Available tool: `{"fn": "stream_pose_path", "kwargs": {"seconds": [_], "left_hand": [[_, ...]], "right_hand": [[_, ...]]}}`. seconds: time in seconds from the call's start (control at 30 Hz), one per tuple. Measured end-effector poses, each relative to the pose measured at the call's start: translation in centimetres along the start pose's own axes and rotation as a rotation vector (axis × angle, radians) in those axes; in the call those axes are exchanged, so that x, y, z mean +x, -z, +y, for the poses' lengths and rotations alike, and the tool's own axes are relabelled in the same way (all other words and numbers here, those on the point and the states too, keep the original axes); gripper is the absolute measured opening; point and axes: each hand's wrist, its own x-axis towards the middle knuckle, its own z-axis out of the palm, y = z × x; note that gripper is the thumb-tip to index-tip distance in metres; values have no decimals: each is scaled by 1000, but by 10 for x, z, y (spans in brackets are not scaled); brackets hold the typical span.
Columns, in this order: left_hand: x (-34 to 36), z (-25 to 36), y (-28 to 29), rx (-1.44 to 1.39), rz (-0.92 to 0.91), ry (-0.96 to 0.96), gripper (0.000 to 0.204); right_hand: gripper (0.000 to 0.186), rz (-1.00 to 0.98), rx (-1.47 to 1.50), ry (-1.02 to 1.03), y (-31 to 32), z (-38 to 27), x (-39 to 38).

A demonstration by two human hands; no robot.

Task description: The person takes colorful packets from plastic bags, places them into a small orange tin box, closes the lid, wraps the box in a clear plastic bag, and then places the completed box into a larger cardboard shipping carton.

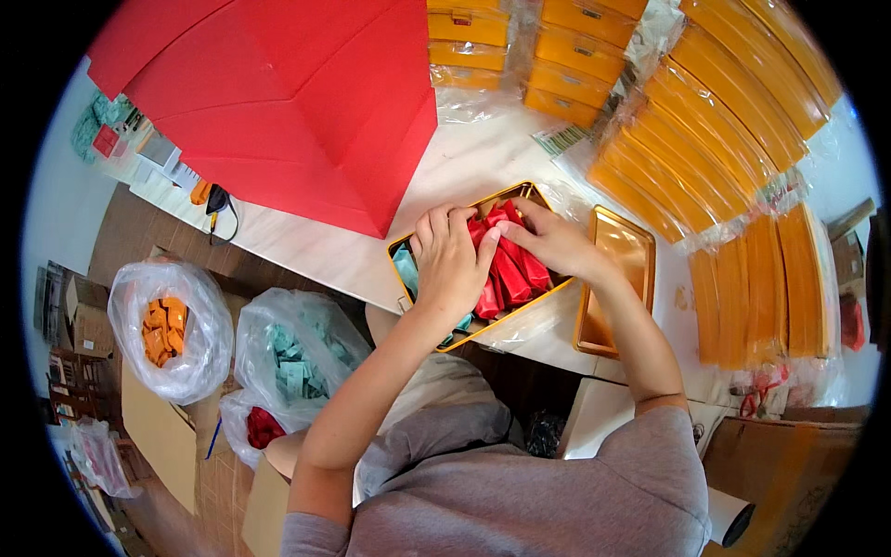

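Note:
A gold-rimmed rectangular tin (506, 327) sits tilted at the table's front edge, its lid off. Several shiny red packets (510, 277) stand side by side in its middle. Teal packets (406, 267) show at its left end, partly covered by my left hand (452, 260). The fingers of that hand curl over the packets, and its thumb presses the left side of the red ones. From the right, my right hand (555, 241) closes on the same red packets, thumb on top, some fingertips hidden. The gold lid (617, 269) lies inside up beside the tin.
Large red folded sheets (288, 102) cover the table's far left. Rows of plastic-wrapped yellow tins (682, 139) fill the back and right. Lower left are clear bags of orange packets (165, 331), teal packets (295, 360) and red packets (264, 427). A cardboard box (789, 473) stands lower right.

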Motion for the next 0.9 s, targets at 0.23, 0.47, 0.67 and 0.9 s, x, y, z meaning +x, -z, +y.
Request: {"fn": "stream_pose_path", "kwargs": {"seconds": [0.23,0.47,0.67,0.9], "left_hand": [[10,-11,20,-20,55,36,35],[-17,-27,56,-117,-62,-25,30],[-28,-32,54,-112,-74,-30,31],[-24,-27,54,96,-31,-59,31]], "right_hand": [[59,126,-169,-2,-10,-2,-6],[90,-88,-294,-239,-9,-31,-17],[116,-154,-455,-128,-22,-29,-30],[127,-181,-397,-125,-22,-28,-31]]}}
